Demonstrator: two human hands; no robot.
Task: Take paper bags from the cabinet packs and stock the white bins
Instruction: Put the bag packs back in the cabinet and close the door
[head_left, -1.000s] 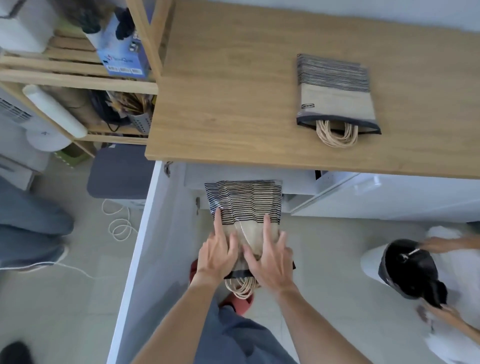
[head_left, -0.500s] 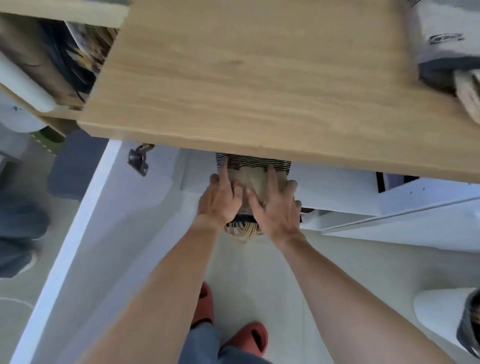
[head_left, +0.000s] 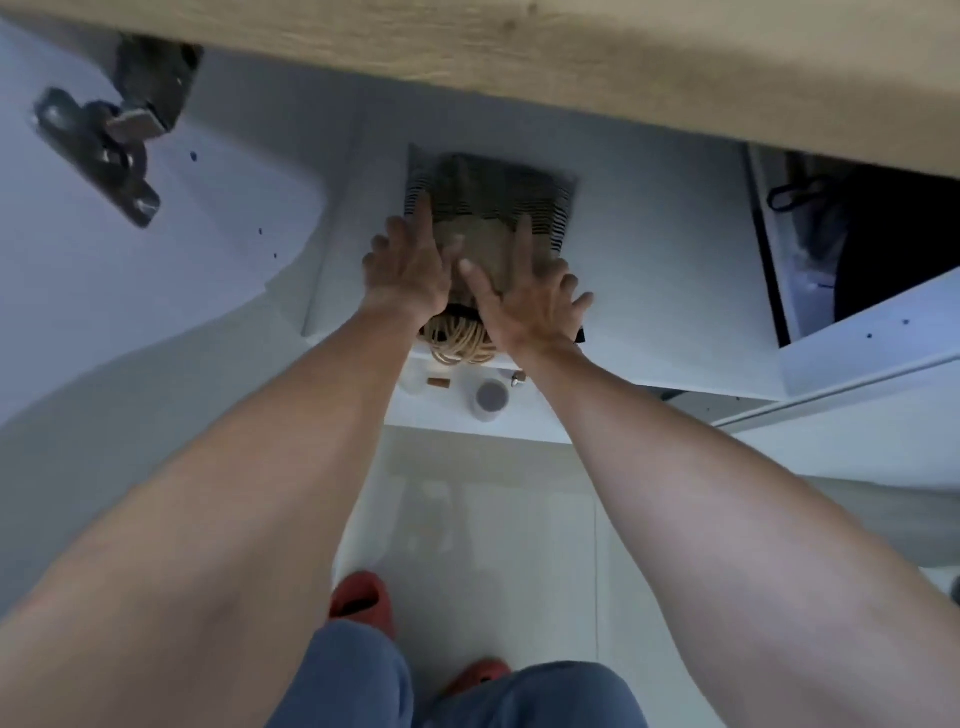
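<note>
Down inside the white bin (head_left: 649, 270), both hands' straight fingers (head_left: 423, 218) press the paper bags (head_left: 488, 208).

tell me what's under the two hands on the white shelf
Under the left hand and right hand lies a striped tan paper bag stack on the white shelf, twine handles poking out below. The stack's lower middle is covered.
</note>
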